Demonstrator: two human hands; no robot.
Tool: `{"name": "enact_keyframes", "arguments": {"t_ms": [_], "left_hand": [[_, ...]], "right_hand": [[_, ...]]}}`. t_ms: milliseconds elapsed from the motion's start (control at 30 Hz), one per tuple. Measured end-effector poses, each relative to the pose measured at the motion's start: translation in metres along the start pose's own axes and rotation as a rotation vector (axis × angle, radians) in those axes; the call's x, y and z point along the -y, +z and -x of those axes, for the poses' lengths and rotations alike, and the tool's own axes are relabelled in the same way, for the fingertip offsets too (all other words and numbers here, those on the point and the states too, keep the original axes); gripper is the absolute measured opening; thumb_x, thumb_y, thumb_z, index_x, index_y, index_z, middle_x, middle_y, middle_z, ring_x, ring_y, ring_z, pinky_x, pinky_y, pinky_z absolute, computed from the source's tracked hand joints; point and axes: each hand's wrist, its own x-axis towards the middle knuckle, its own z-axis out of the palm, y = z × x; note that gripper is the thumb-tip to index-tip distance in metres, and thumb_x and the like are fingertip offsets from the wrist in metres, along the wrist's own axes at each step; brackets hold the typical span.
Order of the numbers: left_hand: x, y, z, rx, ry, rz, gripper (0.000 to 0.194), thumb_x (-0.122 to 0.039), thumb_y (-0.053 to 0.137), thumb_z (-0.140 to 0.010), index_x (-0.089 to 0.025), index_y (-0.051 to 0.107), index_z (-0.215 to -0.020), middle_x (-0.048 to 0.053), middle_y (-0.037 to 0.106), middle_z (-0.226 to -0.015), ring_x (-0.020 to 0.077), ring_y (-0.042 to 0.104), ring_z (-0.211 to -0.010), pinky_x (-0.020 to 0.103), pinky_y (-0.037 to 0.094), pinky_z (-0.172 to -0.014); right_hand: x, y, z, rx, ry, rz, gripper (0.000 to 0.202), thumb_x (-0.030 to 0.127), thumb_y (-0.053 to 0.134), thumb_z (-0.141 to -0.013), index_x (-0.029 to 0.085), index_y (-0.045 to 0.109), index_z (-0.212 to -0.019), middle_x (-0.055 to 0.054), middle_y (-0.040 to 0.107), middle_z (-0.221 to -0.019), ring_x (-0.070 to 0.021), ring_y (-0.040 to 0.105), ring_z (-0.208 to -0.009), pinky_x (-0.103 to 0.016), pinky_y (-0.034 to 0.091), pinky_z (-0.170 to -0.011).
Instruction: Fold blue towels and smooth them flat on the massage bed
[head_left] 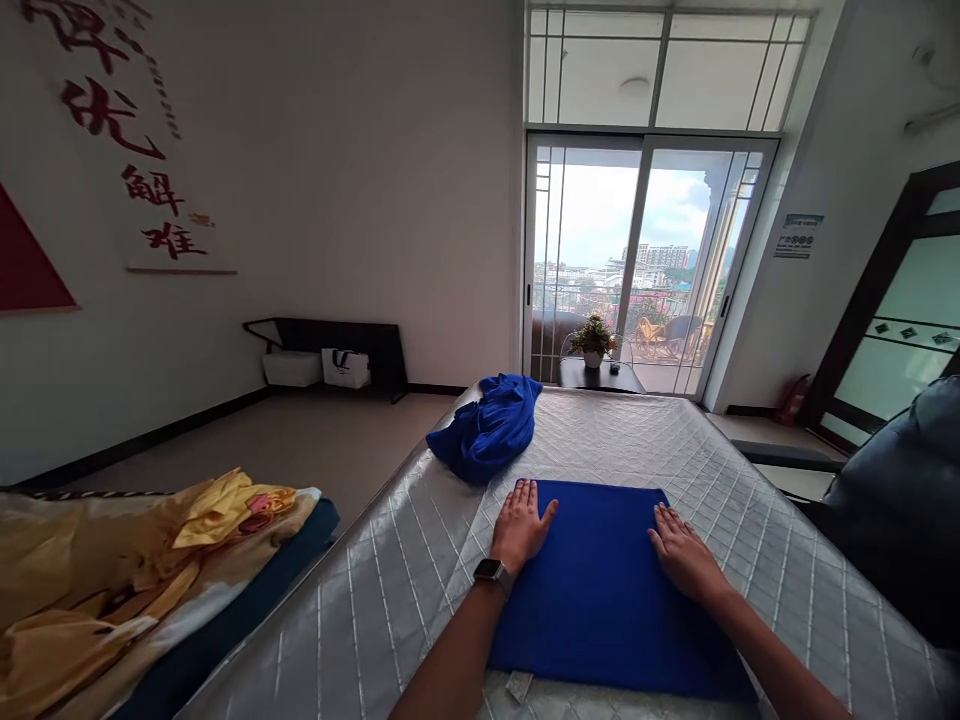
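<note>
A blue cloth (600,590), folded into a flat rectangle, lies on the silver quilted cover (405,560) in front of me. My left hand (521,525) rests flat on its upper left edge, fingers stretched out and thumb apart. On the upper right edge lies my right hand (682,550), also flat with fingers extended. A small white tag (519,685) sticks out at the cloth's lower left edge. Beyond my left hand sits a crumpled heap of blue fabric (487,430).
Yellow bedding (150,570) lies heaped at the left. A dark padded seat (900,490) stands close at the right. Past the far edge are a chair with a potted plant (592,345) and sliding glass doors (585,250). A black bench (337,350) stands by the wall.
</note>
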Motion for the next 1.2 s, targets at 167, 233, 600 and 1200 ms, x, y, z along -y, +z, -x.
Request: {"name": "enact_keyframes", "arguments": {"t_ms": [167, 233, 600, 1200], "left_hand": [[0.0, 0.001, -0.001, 0.023, -0.012, -0.022, 0.083, -0.064, 0.016, -0.103, -0.005, 0.04, -0.155, 0.019, 0.038, -0.162, 0.0295, 0.032, -0.152, 0.046, 0.028, -0.124], [0.0, 0.002, -0.002, 0.022, -0.013, -0.03, 0.081, -0.065, 0.017, -0.103, -0.007, 0.04, -0.155, 0.017, 0.039, -0.162, 0.0289, 0.032, -0.152, 0.046, 0.029, -0.124], [0.002, 0.008, -0.005, 0.014, -0.017, -0.061, 0.078, -0.062, 0.021, -0.103, -0.007, 0.04, -0.155, 0.017, 0.039, -0.162, 0.0287, 0.032, -0.152, 0.044, 0.028, -0.124], [-0.145, 0.013, 0.009, 0.059, 0.291, 0.052, 0.066, -0.049, 0.026, -0.106, -0.006, 0.043, -0.154, 0.018, 0.044, -0.158, 0.026, 0.038, -0.149, 0.041, 0.032, -0.123]], "right_hand": [[-0.003, 0.012, 0.004, -0.041, -0.035, 0.001, 0.068, 0.039, 0.018, -0.102, 0.002, 0.022, -0.16, -0.013, 0.017, -0.168, -0.0222, 0.009, -0.156, -0.043, 0.015, -0.126], [-0.003, 0.014, 0.003, -0.058, -0.019, -0.011, 0.068, 0.04, 0.018, -0.103, 0.003, 0.023, -0.16, -0.013, 0.018, -0.168, -0.0215, 0.01, -0.156, -0.043, 0.016, -0.126], [0.005, 0.001, 0.006, -0.013, 0.001, -0.046, 0.069, 0.04, 0.015, -0.103, 0.004, 0.018, -0.161, -0.011, 0.014, -0.169, -0.0201, 0.007, -0.156, -0.042, 0.012, -0.127], [0.011, -0.011, 0.012, -0.037, 0.02, -0.11, 0.068, 0.038, 0.019, -0.102, 0.004, 0.022, -0.16, -0.013, 0.019, -0.168, -0.0231, 0.013, -0.156, -0.042, 0.013, -0.126]]}}
